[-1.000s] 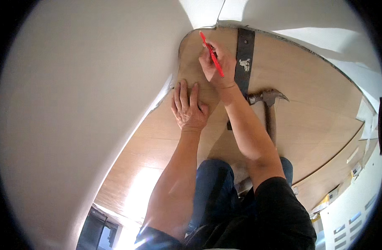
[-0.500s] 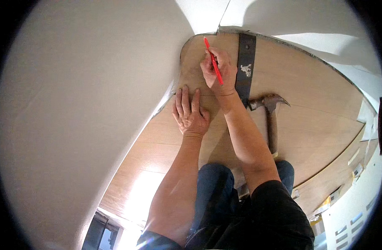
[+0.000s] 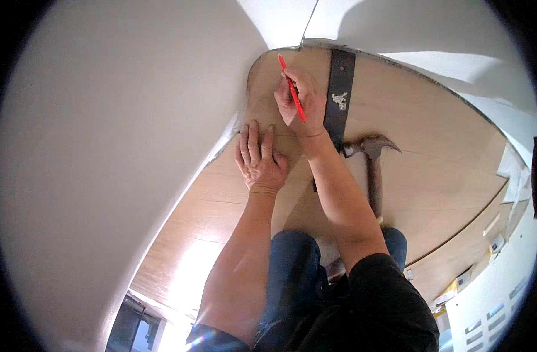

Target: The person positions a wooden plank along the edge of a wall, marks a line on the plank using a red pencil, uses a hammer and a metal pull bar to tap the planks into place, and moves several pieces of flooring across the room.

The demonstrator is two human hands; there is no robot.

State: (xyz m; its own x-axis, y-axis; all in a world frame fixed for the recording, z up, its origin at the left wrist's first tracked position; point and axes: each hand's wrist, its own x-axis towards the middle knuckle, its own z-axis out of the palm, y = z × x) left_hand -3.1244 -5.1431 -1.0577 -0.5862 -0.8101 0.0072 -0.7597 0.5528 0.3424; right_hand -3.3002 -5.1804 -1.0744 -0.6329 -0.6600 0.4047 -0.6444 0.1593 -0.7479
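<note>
The red pencil [image 3: 292,91] is gripped in the right hand [image 3: 311,105], tip near a rounded corner of the wooden floor [image 3: 438,117]. Marking seems underway; the next stroke likely needs steadiness. The left hand [image 3: 261,167] rests open, palm down.

Floor [image 3: 441,182] of light-brown wood planks, with thin crosswise seams and a rounded far left corner. Bright with glare at lower left, shadowed toward the middle. Directly on it: flat dark bar [image 3: 341,75], lengthwise away from the body, partly hidden, with a pale crusty patch [image 3: 339,101] toward the far end. Just right of it, claw hammer [image 3: 373,167], claw rightward, handle toward the body. Left hand [image 3: 261,164], palm down on the planks.
</note>
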